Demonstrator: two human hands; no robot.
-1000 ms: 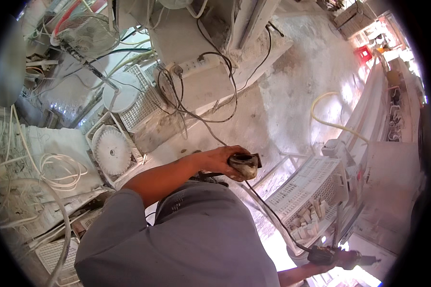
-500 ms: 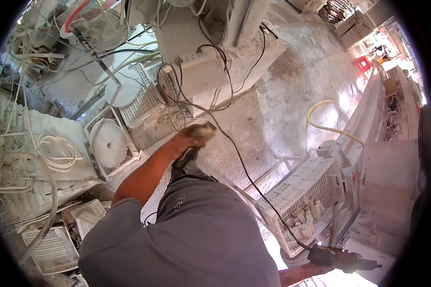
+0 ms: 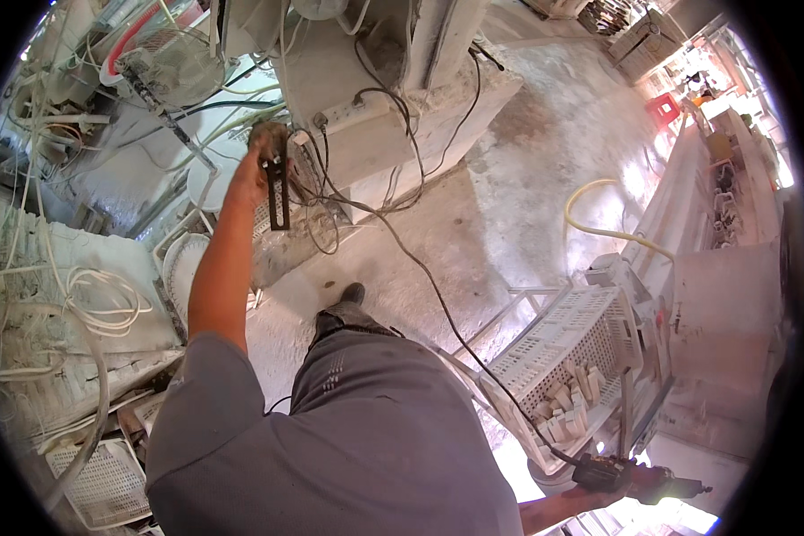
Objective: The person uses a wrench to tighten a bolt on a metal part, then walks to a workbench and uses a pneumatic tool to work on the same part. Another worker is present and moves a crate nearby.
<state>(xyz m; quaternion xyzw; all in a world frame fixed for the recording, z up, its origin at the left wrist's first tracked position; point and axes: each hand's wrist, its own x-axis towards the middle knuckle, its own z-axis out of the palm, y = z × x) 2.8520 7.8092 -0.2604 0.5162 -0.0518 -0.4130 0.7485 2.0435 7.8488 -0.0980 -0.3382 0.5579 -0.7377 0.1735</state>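
Left hand (image 3: 261, 161) raised; one bracket (image 3: 279, 192).

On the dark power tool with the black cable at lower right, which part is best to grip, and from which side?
Best gripped round its dark middle body, as the right hand holds the dark power tool, coming from below. The black cable leaves its left end and its thin nose points right, so both ends are poor holds.

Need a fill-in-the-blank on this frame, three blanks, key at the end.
1. The left hand holds a flat black ____.
2. The right hand grips a power tool whose ____ runs across the floor.
3. The white crate holds pale ____.

Missing: bar; cord; blocks
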